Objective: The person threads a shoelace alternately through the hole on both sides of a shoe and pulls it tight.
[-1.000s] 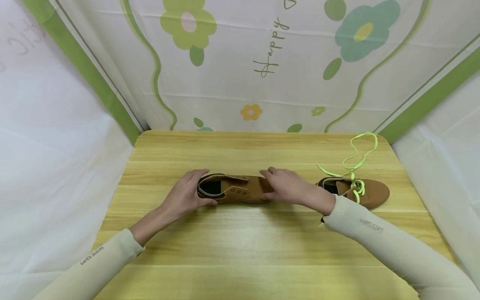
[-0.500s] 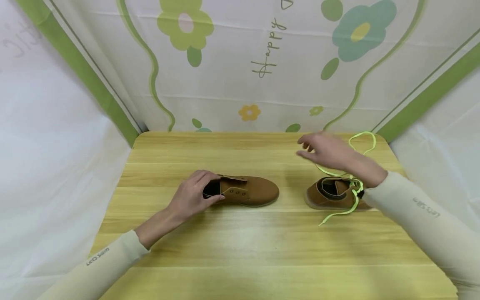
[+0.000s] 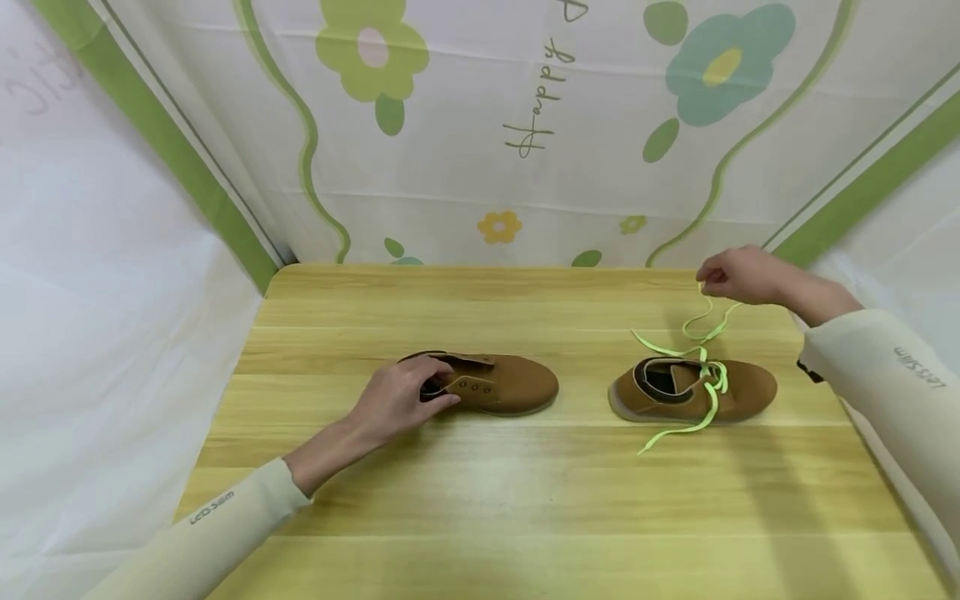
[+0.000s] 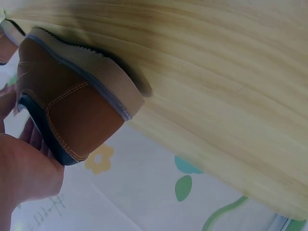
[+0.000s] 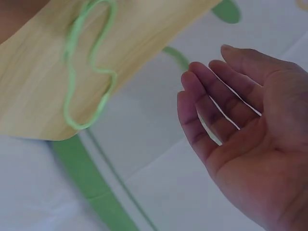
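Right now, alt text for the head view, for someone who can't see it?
A person's left hand holds an unlaced brown shoe by its opening on a wooden table; the right hand hovers over loose lime lace from a second brown shoe at right.

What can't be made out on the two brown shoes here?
Heel interior of the unlaced round-toed brown shoe: head view, partly behind the bare left hand; left wrist view, behind the shoe's own side wall.
Whether that hand grips the shoe: head view, the back of the hand hides the contact; left wrist view, the side wall partly does.
Eyelets of the laced round-toed brown shoe: head view, lost under the lime-green lace.
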Motion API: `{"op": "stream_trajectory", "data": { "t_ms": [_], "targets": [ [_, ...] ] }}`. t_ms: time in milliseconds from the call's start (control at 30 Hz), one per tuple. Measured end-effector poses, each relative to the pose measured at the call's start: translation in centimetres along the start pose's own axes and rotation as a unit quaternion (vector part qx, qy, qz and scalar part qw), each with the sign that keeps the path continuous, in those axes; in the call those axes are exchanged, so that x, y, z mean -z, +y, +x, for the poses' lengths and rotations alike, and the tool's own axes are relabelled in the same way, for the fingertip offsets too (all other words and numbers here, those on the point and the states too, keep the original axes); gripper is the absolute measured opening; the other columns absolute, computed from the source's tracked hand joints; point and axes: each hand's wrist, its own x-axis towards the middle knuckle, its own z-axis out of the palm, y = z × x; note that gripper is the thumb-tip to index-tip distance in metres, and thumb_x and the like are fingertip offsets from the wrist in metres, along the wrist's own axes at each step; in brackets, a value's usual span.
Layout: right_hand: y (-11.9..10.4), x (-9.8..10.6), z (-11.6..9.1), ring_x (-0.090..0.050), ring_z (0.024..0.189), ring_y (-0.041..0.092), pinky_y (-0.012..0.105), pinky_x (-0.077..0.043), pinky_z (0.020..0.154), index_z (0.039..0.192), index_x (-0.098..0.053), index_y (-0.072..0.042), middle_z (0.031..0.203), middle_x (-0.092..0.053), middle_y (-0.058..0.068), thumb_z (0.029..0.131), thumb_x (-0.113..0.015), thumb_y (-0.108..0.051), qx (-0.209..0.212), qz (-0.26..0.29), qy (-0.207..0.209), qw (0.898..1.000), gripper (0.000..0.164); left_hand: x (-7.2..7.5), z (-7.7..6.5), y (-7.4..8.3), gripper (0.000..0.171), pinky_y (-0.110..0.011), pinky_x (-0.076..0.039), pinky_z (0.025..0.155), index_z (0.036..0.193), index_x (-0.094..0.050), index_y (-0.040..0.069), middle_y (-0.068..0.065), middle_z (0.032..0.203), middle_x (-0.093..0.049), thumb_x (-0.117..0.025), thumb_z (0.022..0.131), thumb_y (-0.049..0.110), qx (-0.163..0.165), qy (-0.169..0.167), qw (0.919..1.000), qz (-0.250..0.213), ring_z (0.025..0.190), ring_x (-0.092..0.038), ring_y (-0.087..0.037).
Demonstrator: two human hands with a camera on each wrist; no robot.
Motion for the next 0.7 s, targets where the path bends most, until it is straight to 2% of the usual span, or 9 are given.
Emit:
{"op": "stream_trajectory", "data": {
  "t_ms": [133,267,467,700],
  "targets": [
    [2.6,-1.7,-1.0,-0.073,0.089,0.034,0.053,-0.059,0.083,0.105,-0.075,0.006,0.097,-0.077,0.013,0.089,-0.078,0.0,0.019,-0.006,-0.025,0.999,0.018,-0.1,-0.1,0.0,0.033,-0.032,-0.061,0.069,0.111,-0.077,0.009,-0.004,0.104,-0.079,-0.089,0.088,0.03,0.001,0.003,1.0,-0.001,0.082,-0.075,-0.017],
    [4.0,-3.3,-1.7,-0.071,0.097,0.041,0.058,-0.057,0.087,0.105,-0.075,0.005,0.105,-0.075,0.018,0.082,-0.085,0.002,0.026,-0.004,-0.055,0.998,0.026,-0.1,-0.1,0.0,0.032,-0.035,-0.062,0.071,0.109,-0.078,0.01,-0.004,0.104,-0.08,-0.089,0.088,0.031,0.004,0.003,1.0,0.001,0.087,-0.076,-0.019],
    [4.4,-5.7,-2.3,-0.071,0.101,0.043,0.059,-0.057,0.089,0.108,-0.074,0.006,0.109,-0.075,0.02,0.076,-0.09,0.001,0.028,-0.008,-0.073,0.997,0.035,-0.3,-0.1,0.1,0.033,-0.035,-0.062,0.07,0.107,-0.079,0.01,-0.003,0.103,-0.081,-0.09,0.087,0.034,0.01,-0.006,0.9998,0.017,0.086,-0.078,-0.02],
    [4.4,-7.3,-2.2,-0.071,0.098,0.04,0.057,-0.058,0.086,0.107,-0.074,0.004,0.105,-0.075,0.016,0.075,-0.091,0.001,0.033,-0.013,-0.102,0.994,0.036,-0.6,0.1,0.2,0.033,-0.03,-0.058,0.061,0.106,-0.08,0.012,-0.002,0.1,-0.081,-0.089,0.087,0.037,0.018,-0.016,0.9992,0.033,0.078,-0.076,-0.017]
  ]
}}
